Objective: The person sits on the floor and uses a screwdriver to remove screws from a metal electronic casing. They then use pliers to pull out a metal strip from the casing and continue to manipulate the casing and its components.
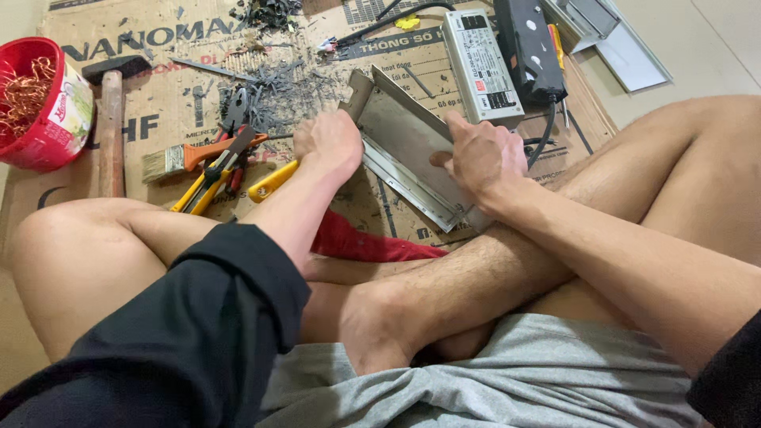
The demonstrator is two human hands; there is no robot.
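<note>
A flattened cardboard sheet (pixel 182 103) is spread beneath both hands as a work surface, and the person is seated on it cross-legged, bare legs folded below the hands. A long grey metal housing (pixel 400 147) is held between the two hands, tilted on its edge, its lower end resting against the shin. The right hand (pixel 485 157) is clamped over the housing's right edge, fingers curled and thumb pressed onto the flat face. The left hand (pixel 329 143) is closed in a fist around a yellow-handled tool (pixel 273 181), whose working end is hidden behind the hand (the tip appears to meet the housing's left end, though the contact cannot be seen).

Beyond the right hand, a silver LED driver box (pixel 481 55) is laid flat, with a black power supply (pixel 529 49) just beside it on the far side. Well left of the left hand, a red plastic tub (pixel 36 139) filled with copper wire scraps (pixel 24 91) is seen at the frame's edge, and a wooden-handled hammer (pixel 111 131) lies next to it. Between the hammer and the left hand, a paintbrush (pixel 178 158) with an orange handle and yellow-gripped pliers (pixel 208 176) are laid together. A litter of grey offcuts (pixel 277 91) is scattered beyond the left hand. A red cloth (pixel 361 242) is tucked under the left forearm.
</note>
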